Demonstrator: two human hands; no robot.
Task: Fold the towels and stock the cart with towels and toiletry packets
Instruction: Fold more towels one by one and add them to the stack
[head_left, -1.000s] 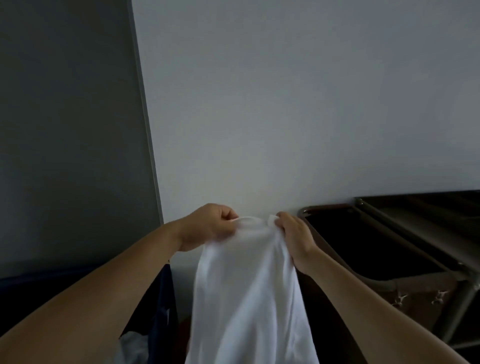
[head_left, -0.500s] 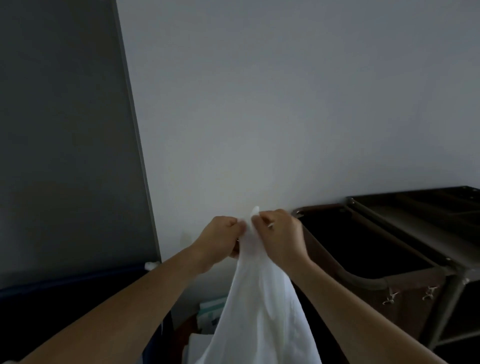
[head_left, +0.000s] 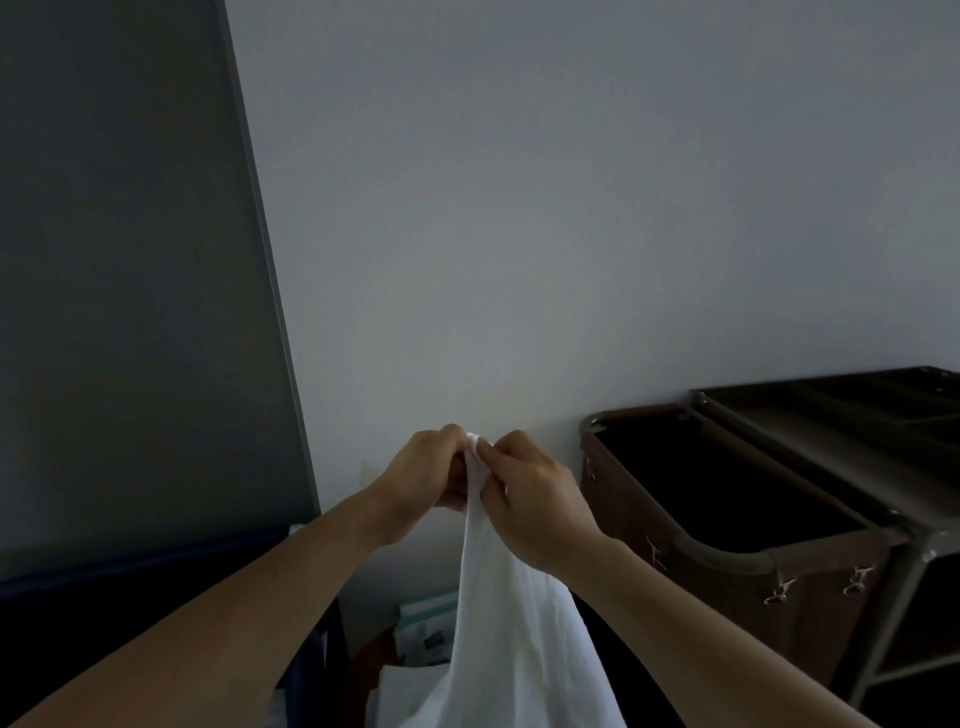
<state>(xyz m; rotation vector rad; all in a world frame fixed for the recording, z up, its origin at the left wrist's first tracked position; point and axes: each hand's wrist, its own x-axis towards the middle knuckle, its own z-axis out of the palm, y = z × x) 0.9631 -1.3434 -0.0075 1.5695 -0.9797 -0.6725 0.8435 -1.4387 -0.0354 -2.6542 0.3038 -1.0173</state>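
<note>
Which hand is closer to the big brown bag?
The right hand. It pinches the towel top on the side toward the brown bag, not touching it; the left hand grips the towel on the far side.

The left hand (head_left: 421, 478) and the right hand (head_left: 540, 504) meet in the middle, with the top of the towel (head_left: 519, 623) pinched between them. The towel hangs down under them. The cart (head_left: 717, 603) stands on the right, against the wall (head_left: 519, 208). A packet (head_left: 426, 629) sits low down, just left of the towel.
</note>
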